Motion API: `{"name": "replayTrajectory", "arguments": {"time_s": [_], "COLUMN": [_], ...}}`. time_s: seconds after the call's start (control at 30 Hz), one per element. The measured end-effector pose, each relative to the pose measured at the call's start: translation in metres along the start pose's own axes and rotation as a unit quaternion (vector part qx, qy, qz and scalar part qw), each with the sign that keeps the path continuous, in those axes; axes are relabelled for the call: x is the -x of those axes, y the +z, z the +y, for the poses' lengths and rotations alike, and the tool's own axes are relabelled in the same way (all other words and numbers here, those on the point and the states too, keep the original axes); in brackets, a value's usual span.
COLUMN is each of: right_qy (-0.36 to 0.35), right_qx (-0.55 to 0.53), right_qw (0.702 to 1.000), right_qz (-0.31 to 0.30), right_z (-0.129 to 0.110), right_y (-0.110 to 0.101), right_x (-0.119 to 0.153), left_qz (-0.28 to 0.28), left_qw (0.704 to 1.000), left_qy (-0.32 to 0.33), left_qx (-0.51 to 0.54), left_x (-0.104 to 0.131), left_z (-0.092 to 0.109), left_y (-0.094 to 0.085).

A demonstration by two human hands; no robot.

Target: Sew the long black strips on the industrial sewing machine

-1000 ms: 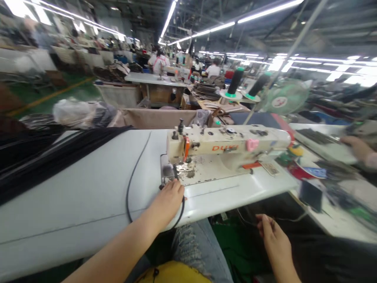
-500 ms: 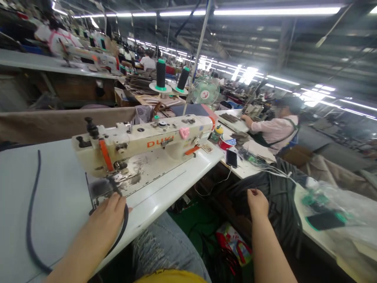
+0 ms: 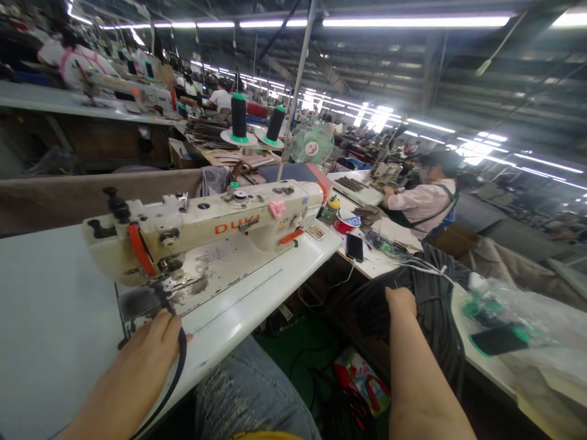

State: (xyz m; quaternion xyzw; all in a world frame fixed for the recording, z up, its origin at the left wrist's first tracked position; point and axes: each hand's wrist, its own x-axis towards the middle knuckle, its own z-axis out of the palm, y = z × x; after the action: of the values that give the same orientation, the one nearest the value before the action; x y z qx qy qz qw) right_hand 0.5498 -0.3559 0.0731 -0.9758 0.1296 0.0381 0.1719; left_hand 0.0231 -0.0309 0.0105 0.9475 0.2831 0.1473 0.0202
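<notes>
My left hand (image 3: 153,348) is closed over a dark strip (image 3: 183,360) near the needle area of a cream sewing machine (image 3: 220,220). The strip runs from under the machine's foot, past my fingers and down over the table's front edge. At the right, my right hand (image 3: 402,300) reaches to a bundle of dark grey strips (image 3: 433,305) hanging between the tables. Its fingers are pressed together; whatever they hold is too small to make out.
A black phone (image 3: 354,247), a red tin (image 3: 345,223) and a yellow-topped bottle (image 3: 331,209) stand beyond the machine. Black thread spools (image 3: 239,119) and a fan (image 3: 312,143) are behind it. A person (image 3: 424,201) works at the back right.
The view has shifted slightly. The part of the dark strip that lay on the table's left side is out of sight. My right hand is nearer the grey bundle.
</notes>
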Motion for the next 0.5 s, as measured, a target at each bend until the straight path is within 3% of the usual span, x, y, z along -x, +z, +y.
{"name": "replayTrajectory", "arguments": {"time_s": [0.27, 0.5], "right_qy": [0.054, 0.055], "right_qx": [-0.035, -0.050], "right_qw": [0.998, 0.997], "right_qz": [0.022, 0.021], "right_z": [-0.013, -0.010], "right_y": [0.006, -0.003], "right_x": [-0.018, -0.026], "left_qz": [0.012, 0.044], "left_qw": [1.000, 0.999], "left_qy": [0.000, -0.003], "left_qx": [-0.008, -0.004], "left_x": [0.000, 0.001], "left_z": [0.000, 0.001], "left_y": [0.003, 0.004]}}
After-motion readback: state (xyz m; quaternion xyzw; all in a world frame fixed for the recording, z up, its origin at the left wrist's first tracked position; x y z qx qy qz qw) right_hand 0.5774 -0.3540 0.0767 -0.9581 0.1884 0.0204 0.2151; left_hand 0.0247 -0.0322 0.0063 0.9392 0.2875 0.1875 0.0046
